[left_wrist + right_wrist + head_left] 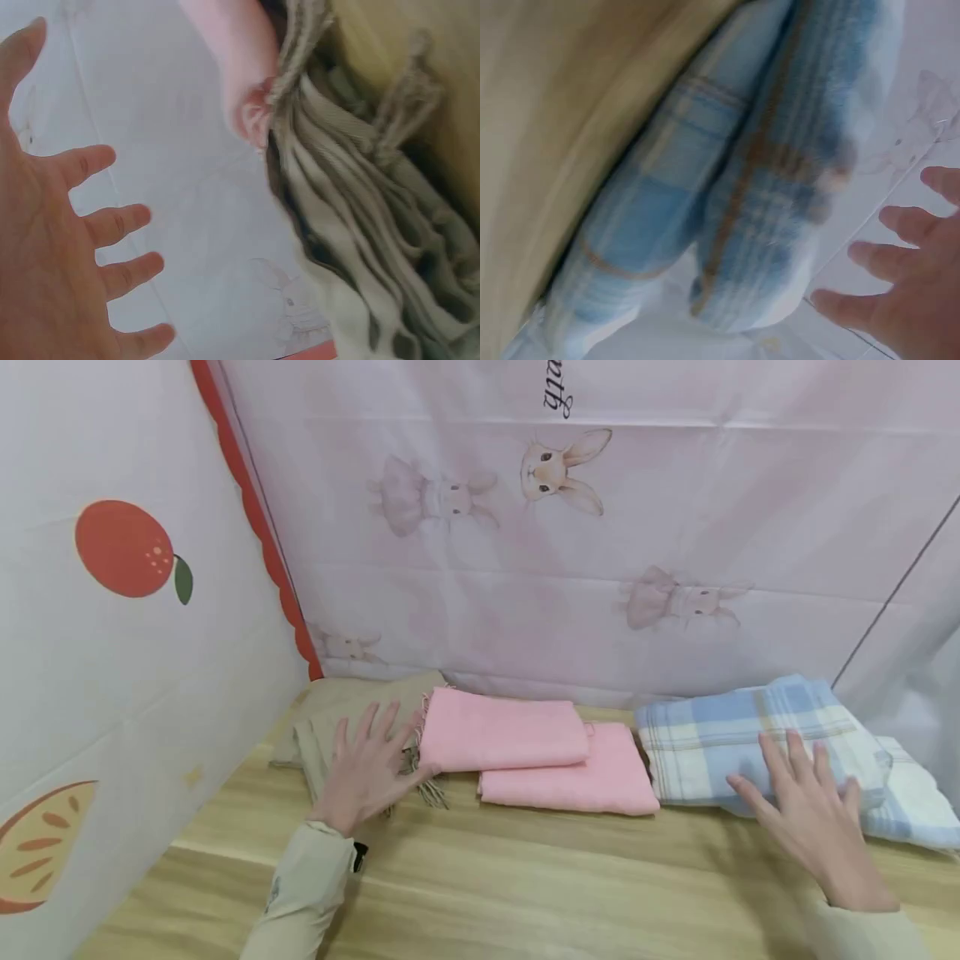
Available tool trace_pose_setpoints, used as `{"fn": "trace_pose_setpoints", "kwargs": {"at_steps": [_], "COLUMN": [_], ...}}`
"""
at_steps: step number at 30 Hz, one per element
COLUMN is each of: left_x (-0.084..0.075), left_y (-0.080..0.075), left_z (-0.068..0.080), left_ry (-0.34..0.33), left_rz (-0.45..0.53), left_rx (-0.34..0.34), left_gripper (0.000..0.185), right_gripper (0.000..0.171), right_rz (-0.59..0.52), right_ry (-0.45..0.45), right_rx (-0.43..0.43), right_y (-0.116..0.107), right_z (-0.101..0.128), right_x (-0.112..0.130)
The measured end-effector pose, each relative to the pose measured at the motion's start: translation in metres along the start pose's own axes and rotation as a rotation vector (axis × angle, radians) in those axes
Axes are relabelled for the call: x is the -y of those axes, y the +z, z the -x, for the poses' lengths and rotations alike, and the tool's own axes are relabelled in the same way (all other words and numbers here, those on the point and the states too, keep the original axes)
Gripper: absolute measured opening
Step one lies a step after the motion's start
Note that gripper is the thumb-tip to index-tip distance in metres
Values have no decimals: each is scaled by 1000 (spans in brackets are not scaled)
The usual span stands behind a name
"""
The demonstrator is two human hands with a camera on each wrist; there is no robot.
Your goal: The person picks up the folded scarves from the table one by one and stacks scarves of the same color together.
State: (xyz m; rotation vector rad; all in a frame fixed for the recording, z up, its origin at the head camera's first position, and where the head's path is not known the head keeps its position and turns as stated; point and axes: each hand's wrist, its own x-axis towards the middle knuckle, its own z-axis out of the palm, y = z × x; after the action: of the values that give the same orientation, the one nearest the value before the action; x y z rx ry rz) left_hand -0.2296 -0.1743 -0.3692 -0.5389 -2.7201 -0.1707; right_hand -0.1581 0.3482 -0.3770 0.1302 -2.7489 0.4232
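Note:
Three piles of folded cloth lie in a row at the back of a wooden table (525, 877). My left hand (367, 764) is spread flat over the beige fringed scarf (337, 710) at the left. The left wrist view shows that hand (60, 247) with straight fingers, apart from the beige scarf (375, 247). Two folded pink scarves (525, 752) lie in the middle. My right hand (810, 810), fingers straight and spread, is over the near edge of the blue plaid blanket (720, 735). In the right wrist view this hand (907, 285) is just clear of the blanket (727, 210). Neither hand holds anything.
A pale blue and white cloth (915, 802) lies under the plaid blanket at the far right. A pink rabbit-print fabric wall (600, 527) closes the back. A white fabric wall with orange prints (127, 610) closes the left side. Bare wood runs along the table's front.

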Motion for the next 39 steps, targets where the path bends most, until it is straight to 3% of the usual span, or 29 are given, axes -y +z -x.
{"fn": "trace_pose_setpoints", "kwargs": {"at_steps": [5,10,22,31,39], "left_x": [-2,0,-5,-6,-8], "left_y": [-5,-7,-9,-3,4], "left_z": [-8,-14,-21,-29,-36], "left_ry": [23,48,-6,11,-2], "left_rz": [-39,-39,3,16,70], "left_rx": [-21,-52,69,14,15], "left_gripper": [81,73,74,69,70], "right_gripper": [50,34,27,33,39], "right_rz": [-11,-88,-313,-420,-473], "right_ry": [-137,-177,-119,-34,17], "right_rx": [-260,-313,-217,-81,38], "right_y": [-2,3,9,24,36], "right_z": [-15,-29,-65,-88,-101], "right_x": [11,25,64,87,101]}}
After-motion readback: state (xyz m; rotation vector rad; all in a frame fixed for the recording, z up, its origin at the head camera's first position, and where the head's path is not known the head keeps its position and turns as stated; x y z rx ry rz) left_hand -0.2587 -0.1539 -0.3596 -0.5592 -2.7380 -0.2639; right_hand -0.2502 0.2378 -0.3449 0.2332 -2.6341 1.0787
